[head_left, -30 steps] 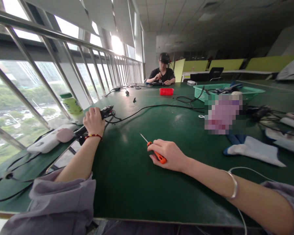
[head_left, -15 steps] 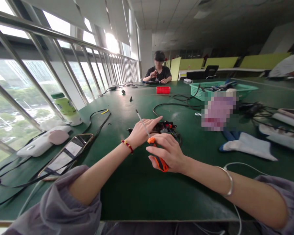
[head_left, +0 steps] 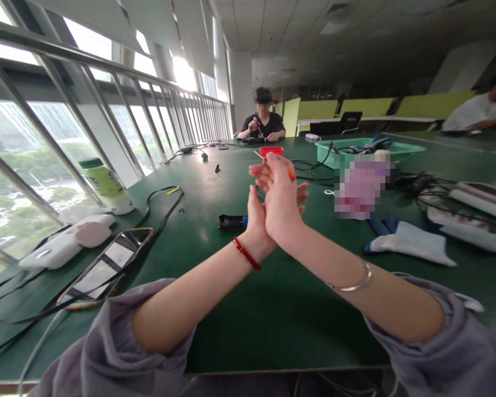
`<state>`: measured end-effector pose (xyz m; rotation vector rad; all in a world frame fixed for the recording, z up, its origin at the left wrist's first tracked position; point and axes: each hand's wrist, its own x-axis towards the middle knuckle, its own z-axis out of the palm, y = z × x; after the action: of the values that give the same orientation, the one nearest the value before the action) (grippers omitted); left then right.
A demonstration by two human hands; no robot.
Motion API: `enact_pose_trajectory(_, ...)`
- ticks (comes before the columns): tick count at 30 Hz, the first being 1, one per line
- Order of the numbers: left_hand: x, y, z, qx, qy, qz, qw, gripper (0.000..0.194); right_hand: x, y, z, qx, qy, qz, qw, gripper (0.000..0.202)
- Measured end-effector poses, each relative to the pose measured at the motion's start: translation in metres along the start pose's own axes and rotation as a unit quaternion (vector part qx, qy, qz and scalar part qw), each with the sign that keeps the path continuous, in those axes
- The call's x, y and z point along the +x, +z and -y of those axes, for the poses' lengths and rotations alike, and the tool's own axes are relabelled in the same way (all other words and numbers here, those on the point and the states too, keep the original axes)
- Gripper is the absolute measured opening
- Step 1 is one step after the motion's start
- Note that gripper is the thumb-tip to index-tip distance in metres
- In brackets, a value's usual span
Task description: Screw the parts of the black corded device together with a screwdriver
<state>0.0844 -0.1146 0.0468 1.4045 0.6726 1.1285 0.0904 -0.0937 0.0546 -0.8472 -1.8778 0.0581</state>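
My right hand (head_left: pixel 279 190) is raised above the table, curled around a screwdriver. Bits of the screwdriver's orange handle (head_left: pixel 291 174) show at the hand's edge, and its thin shaft points up and left. Pressed against the heel of that hand is my left hand (head_left: pixel 257 218); its fingers pass behind the right hand, and their tips show apart on the far side. I see nothing held in the left hand. Just left of it, a black piece with a blue end (head_left: pixel 231 222) lies on the table; the hands hide whatever continues behind them.
A phone (head_left: pixel 107 267), a white device (head_left: pixel 66 245) and a green-capped bottle (head_left: pixel 107 187) are at the left. Gloves (head_left: pixel 413 242), cables and a green basket (head_left: pixel 326 155) lie right. A red box (head_left: pixel 271 150) stands ahead, near a seated person (head_left: pixel 262 121).
My right hand has lifted with the screwdriver and turned edge-on. My left hand has moved right, from over the black parts to against the right hand.
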Motion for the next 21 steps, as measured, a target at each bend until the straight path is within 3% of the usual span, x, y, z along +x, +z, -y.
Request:
enact_pose_trajectory(2,-0.002,0.012,-0.008,-0.177,-0.053,-0.033,0.982,0.078,0.019,-0.001,-0.02,0.068,0.075,-0.028,0.994,0.034)
enact_pose_trajectory(4,-0.005,0.021,-0.014,-0.277,-0.103,-0.06,0.953,0.081,0.032,-0.008,-0.036,0.124,0.128,-0.038,0.983,0.039)
enact_pose_trajectory(6,-0.008,0.029,-0.016,-0.321,-0.123,-0.075,0.936,0.083,0.038,-0.017,-0.045,0.358,0.271,-0.064,0.891,0.043)
enact_pose_trajectory(8,-0.011,0.033,-0.016,-0.332,-0.118,-0.074,0.933,0.085,0.04,-0.025,-0.047,0.502,0.348,-0.087,0.787,0.046)
enact_pose_trajectory(9,-0.013,0.034,-0.017,-0.331,-0.11,-0.068,0.935,0.086,0.04,-0.029,-0.046,0.539,0.361,-0.094,0.755,0.046)
enact_pose_trajectory(10,-0.015,0.036,-0.017,-0.325,-0.102,-0.058,0.938,0.086,0.041,-0.033,-0.046,0.557,0.361,-0.097,0.741,0.046)
enact_pose_trajectory(16,-0.022,0.041,-0.017,-0.293,-0.044,-0.041,0.954,0.061,0.046,-0.056,-0.048,0.651,0.316,-0.07,0.687,0.046)
enact_pose_trajectory(21,-0.015,0.035,-0.011,-0.293,-0.027,-0.037,0.955,0.054,0.048,-0.06,-0.042,0.724,0.347,-0.1,0.588,0.052)
